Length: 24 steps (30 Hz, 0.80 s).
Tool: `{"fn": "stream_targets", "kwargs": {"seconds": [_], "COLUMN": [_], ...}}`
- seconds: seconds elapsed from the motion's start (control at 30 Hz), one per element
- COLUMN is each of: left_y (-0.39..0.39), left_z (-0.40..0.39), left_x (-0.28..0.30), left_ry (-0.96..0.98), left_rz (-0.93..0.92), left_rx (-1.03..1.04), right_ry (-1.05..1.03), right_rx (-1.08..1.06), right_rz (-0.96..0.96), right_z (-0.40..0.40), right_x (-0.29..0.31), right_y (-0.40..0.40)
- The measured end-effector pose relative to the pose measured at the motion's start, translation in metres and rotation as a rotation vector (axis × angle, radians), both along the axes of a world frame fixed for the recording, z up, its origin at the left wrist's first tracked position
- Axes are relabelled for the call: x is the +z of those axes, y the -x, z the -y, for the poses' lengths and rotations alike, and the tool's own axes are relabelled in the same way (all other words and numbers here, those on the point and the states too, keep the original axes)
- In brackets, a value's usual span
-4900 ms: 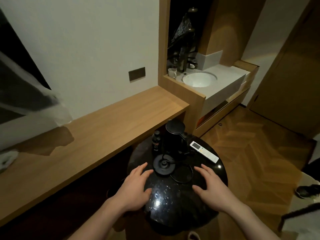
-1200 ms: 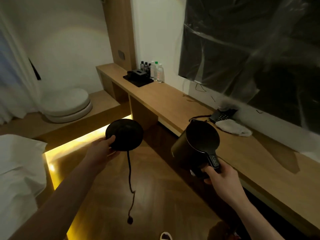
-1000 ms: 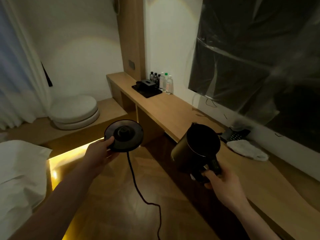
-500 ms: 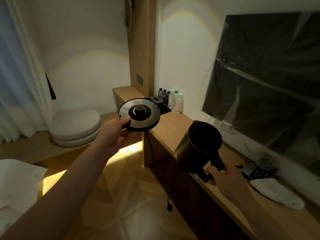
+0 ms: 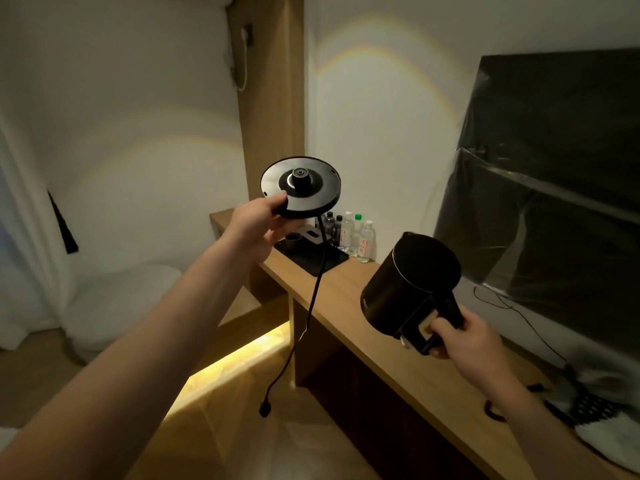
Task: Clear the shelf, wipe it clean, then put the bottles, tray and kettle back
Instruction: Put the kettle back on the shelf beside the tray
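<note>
Your left hand (image 5: 256, 221) pinched the rim of the kettle base (image 5: 300, 187) between thumb and fingers and held it raised in front of the wooden wall panel (image 5: 273, 98), its upper face with the round central connector tilted toward you. The base's power cord (image 5: 304, 323) hung down from its underside, past the front edge of the shelf (image 5: 381, 313), and ended in a plug dangling above the floor (image 5: 277, 445). Your right hand (image 5: 465, 337) was wrapped around the handle of the black kettle (image 5: 412, 285), which you held tipped on its side over the shelf, clear of the wood, lid end facing you. At the far end of the shelf sat the black tray (image 5: 311, 259), with a small dark cup and a box-like item on it, partly hidden behind your left hand and the cord. Just beside the tray, against the wall, stood the bottles (image 5: 353, 235), a mix of dark and clear ones; how many in all you could not tell. A dark screen wrapped in plastic film (image 5: 554, 185) hung above the shelf on the right, a thin wire trailing below it. At the near right end of the shelf lay a white cloth (image 5: 616, 441), and beside it a dark telephone (image 5: 588, 407), blurred.
</note>
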<state>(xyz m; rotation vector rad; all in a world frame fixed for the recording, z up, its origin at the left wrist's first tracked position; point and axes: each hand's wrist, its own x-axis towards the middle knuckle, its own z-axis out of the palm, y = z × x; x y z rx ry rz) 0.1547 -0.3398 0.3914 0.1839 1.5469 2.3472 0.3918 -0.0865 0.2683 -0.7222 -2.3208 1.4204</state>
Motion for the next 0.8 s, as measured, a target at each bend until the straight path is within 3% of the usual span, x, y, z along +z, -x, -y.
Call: {"fn": "stream_targets", "kwargs": {"seconds": [0.5,0.8], "left_y": [0.191,0.247], "left_z": [-0.113,-0.203], "left_x": [0.096,0.053], "left_ry": [-0.256,-0.136], "left_rz": [-0.175,-0.084], "left_rx": [0.019,-0.086], "right_ry": [-0.062,-0.166], "right_rx": [-0.069,-0.090], "right_rz": [-0.070,-0.055], "right_z": [-0.099,-0.161], "right_x": [0.025,0.006], "right_y": [0.173,0.237]}}
